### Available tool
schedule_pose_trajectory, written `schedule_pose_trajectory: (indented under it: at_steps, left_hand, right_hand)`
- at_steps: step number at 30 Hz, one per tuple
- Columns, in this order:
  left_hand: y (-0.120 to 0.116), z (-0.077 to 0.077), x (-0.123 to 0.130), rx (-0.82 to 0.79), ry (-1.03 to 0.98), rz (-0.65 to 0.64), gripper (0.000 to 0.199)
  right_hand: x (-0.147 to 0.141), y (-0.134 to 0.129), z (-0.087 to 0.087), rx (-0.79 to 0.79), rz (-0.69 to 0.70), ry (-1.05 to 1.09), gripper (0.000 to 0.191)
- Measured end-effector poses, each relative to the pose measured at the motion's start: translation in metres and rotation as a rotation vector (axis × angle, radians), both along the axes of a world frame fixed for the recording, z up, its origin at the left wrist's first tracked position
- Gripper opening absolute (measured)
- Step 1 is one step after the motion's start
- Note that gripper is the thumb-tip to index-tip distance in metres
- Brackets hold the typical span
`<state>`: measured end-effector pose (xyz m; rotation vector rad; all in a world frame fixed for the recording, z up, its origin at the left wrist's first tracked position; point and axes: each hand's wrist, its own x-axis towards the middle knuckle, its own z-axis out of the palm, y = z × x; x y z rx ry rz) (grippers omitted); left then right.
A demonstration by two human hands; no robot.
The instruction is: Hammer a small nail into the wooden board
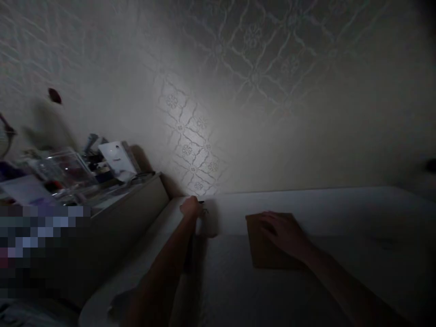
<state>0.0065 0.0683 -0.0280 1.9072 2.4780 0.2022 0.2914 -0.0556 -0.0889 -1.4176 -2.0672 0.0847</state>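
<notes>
The room is dim. My left hand [190, 207] is stretched out to the far left corner of a pale table [340, 204], closed around a small dark object whose form I cannot make out; a patch of light falls on the wallpaper just above it. My right hand [284, 234] lies flat, fingers spread, on a brown rectangular sheet or board [259, 254] that rests on the table top.
A patterned wallpapered wall [238, 91] stands right behind the table. To the left a lower shelf [136, 190] carries clear plastic boxes [64, 168], a white box [117, 159] and several small items. The left lower corner is blurred out.
</notes>
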Motion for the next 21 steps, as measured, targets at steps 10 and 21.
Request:
schedule_pose_trajectory:
  at_steps: [10, 21]
  left_hand:
    - [-0.026, 0.026, 0.035, 0.142, -0.222, -0.078, 0.023]
    - [-0.111, -0.010, 0.125, 0.060, -0.959, -0.604, 0.020]
  right_hand:
    - [0.000, 0.000, 0.005, -0.016, 0.031, 0.056, 0.029]
    - [0.020, -0.008, 0.019, -0.043, -0.083, 0.038, 0.029]
